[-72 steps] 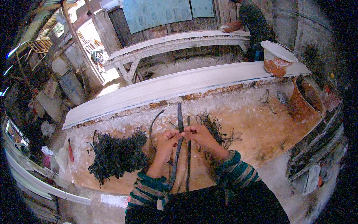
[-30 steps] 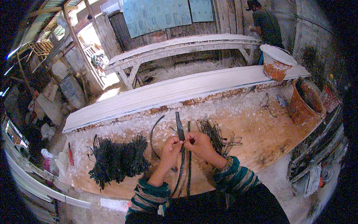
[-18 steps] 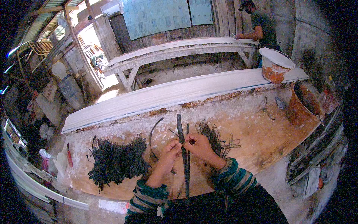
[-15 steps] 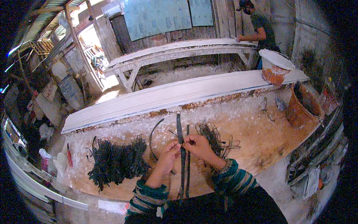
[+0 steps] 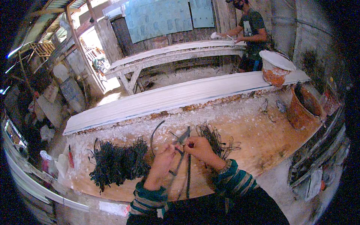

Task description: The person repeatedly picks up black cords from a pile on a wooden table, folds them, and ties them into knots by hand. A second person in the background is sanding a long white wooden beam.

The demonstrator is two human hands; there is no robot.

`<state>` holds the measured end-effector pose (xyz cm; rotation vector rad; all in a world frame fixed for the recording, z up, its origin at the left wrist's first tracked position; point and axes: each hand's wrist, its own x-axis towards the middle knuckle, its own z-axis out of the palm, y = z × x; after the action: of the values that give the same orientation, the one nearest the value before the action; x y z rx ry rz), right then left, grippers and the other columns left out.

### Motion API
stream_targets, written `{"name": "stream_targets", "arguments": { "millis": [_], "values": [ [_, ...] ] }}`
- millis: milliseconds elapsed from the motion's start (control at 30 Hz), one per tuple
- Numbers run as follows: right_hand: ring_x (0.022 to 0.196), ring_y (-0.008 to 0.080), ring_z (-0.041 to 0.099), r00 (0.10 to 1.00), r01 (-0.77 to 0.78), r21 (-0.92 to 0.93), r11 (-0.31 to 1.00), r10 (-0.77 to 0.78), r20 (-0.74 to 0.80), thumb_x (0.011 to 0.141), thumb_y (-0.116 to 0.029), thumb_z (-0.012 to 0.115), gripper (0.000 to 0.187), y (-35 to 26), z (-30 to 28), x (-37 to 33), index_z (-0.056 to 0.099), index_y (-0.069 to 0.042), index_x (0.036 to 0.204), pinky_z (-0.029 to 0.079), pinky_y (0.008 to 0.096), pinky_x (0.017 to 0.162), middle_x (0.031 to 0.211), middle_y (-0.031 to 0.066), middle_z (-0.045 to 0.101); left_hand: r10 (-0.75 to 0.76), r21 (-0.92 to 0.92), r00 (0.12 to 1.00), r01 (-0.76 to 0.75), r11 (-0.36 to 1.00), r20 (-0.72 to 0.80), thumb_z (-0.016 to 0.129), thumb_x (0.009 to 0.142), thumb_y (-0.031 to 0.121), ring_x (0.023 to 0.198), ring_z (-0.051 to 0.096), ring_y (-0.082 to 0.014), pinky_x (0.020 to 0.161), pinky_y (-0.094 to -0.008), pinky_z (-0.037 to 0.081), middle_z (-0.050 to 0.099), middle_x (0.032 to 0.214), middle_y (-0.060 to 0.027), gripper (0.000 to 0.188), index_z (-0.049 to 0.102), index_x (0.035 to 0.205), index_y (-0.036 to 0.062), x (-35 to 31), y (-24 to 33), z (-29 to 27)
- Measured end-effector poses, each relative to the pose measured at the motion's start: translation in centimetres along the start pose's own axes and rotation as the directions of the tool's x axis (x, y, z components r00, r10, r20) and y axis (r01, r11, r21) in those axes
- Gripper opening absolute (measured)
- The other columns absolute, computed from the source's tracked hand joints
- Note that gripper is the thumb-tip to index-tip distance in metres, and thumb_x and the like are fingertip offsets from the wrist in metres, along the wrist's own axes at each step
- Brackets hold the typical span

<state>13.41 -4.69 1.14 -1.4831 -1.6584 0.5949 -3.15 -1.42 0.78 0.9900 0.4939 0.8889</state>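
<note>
My left hand (image 5: 164, 160) is closed, pinching a thin black strip (image 5: 180, 162) that looks like rubber. Close beside it, my right hand (image 5: 202, 150) is closed on the same strip, which bends between the fingertips and is blurred in its lower part. Below the hands, another straight black strip (image 5: 188, 176) runs toward my body. A curved black strip (image 5: 153, 135) lies just beyond my left hand. To the left sits a thick bundle of black strips (image 5: 119, 162), and a looser heap of thin strips (image 5: 213, 139) lies past my right hand.
A long white board (image 5: 168, 99) spans the table's (image 5: 262, 142) far side. At its right end stands a white-crusted orange bucket (image 5: 275, 73), near a tilted brown bucket (image 5: 304, 108). A red-handled tool (image 5: 71, 157) lies at left. Another person (image 5: 253, 32) works at the far bench (image 5: 180, 51).
The strip, upright and straight before, is now bent between my hands. My left hand has shifted slightly left and down. The other person has moved left along the far bench.
</note>
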Motion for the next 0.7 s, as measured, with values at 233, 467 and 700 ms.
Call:
{"name": "stream_targets", "arguments": {
  "millis": [233, 467, 700],
  "values": [
    [0.063, 0.0274, 0.057, 1.0, 0.02, -0.255, 0.967, -0.02, 0.004, 0.062, -0.027, 0.061, 0.021, 1.7, 0.6, 0.0, 0.06, -0.008, 0.069, 0.044, 0.0367, 0.058, 0.068, 0.0113, 0.058, 0.464, -0.151, 0.828, -0.526, 0.837, -0.313, 0.044, 0.085, 0.018, 0.074, 0.051, -0.0193, 0.068, -0.0343, 0.044, 0.049, 0.078, -0.0038, 0.017, 0.046, 0.098, 0.0072, -7.3, 8.8, 2.7],
    [0.065, 0.0271, 0.057, 0.995, 0.009, -0.456, 0.89, 0.037, 0.092, 0.064, -0.028, 0.058, 0.019, 1.0, 0.5, 0.0, 0.062, -0.011, 0.07, 0.039, 0.0412, 0.064, 0.066, 0.0084, 0.059, 0.846, -0.361, 0.532, -0.781, 0.509, 0.041, 0.031, 0.088, 0.015, 0.045, 0.031, -0.0108, 0.037, -0.0251, 0.028, 0.035, 0.063, -0.0018, 0.013, 0.037, 0.096, 0.0061, -18.8, 19.9, -1.2],
    [0.065, 0.0256, 0.057, 0.998, -0.069, -0.476, 0.877, 0.061, -0.032, 0.069, -0.028, 0.056, 0.019, 2.1, 0.3, 0.0, 0.062, -0.012, 0.078, 0.037, 0.0395, 0.067, 0.066, 0.0081, 0.059, 0.869, 0.146, 0.399, -0.879, 0.453, -0.292, 0.031, 0.089, 0.017, 0.044, 0.03, -0.0074, 0.035, -0.0189, 0.027, 0.035, 0.061, -0.0002, 0.014, 0.04, 0.09, 0.007, -17.5, 20.1, 1.4]
  ]
}}
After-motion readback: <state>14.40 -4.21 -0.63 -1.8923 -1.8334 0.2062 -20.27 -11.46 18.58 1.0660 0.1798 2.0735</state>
